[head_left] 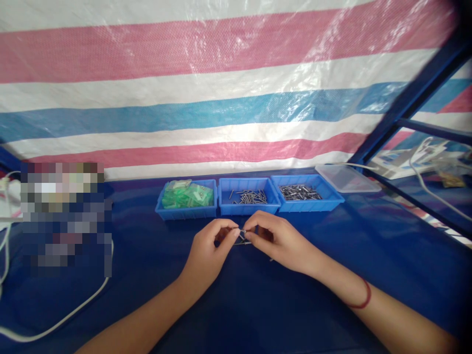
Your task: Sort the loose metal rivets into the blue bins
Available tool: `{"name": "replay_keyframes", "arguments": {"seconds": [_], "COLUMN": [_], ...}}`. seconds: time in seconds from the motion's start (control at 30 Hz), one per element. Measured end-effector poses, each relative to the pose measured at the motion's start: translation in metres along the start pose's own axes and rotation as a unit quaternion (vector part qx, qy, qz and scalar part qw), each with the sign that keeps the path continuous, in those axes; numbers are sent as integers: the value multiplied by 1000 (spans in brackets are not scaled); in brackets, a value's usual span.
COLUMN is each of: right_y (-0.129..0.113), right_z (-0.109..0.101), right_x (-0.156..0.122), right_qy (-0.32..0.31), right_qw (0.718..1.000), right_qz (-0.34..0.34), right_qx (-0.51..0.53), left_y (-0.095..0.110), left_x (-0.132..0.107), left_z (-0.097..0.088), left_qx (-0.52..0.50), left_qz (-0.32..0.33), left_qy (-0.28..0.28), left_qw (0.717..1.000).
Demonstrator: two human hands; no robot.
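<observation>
My left hand and my right hand meet above the blue table, each closed in a pinch between thumb and forefinger. Between the fingertips is a small, thin metal screw-like piece, gripped from both sides; its exact kind is too small to make out. A few more thin metal pieces lie on the table just below the fingers, partly hidden by them. Just beyond the hands stands a blue bin with loose thin metal screws in it.
Left of the middle bin, another blue bin holds green plastic packets. A third bin at right contains many metal screws. Behind it lies a clear plastic lid. A white cable curves across the left; a blue metal frame rises right.
</observation>
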State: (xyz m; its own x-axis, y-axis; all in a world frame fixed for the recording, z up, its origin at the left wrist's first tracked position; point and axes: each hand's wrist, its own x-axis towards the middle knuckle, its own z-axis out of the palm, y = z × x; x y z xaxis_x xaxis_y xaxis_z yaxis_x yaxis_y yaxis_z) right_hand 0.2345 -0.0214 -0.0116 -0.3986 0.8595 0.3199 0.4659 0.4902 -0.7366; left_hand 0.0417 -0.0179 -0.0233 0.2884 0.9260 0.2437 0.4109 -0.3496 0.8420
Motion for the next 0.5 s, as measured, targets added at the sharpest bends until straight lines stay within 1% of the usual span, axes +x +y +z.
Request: {"name": "replay_keyframes", "arguments": {"seconds": [0.2,0.27,0.4,0.47,0.5], "right_y": [-1,-3,-7,-6,-5], "right_z": [-4,-3,-4,-9,-13], "right_x": [0,-1,-2,-1,0], "right_qy": [60,65,57,72,90], "right_qw": [998,998,998,997,995], "right_qz": [-5,-10,-22,-15,-5], "right_qx": [-1,5,3,-15,-29], "left_y": [4,5,5,4,3], "left_x": [1,1,0,-1,-2], "left_z": [-2,-2,-2,-2,-3], "left_qx": [62,86,145,186,208], "left_qz": [14,21,45,61,68], "left_qy": [-5,-20,-62,-75,-81], "left_qw": [998,996,986,978,972]}}
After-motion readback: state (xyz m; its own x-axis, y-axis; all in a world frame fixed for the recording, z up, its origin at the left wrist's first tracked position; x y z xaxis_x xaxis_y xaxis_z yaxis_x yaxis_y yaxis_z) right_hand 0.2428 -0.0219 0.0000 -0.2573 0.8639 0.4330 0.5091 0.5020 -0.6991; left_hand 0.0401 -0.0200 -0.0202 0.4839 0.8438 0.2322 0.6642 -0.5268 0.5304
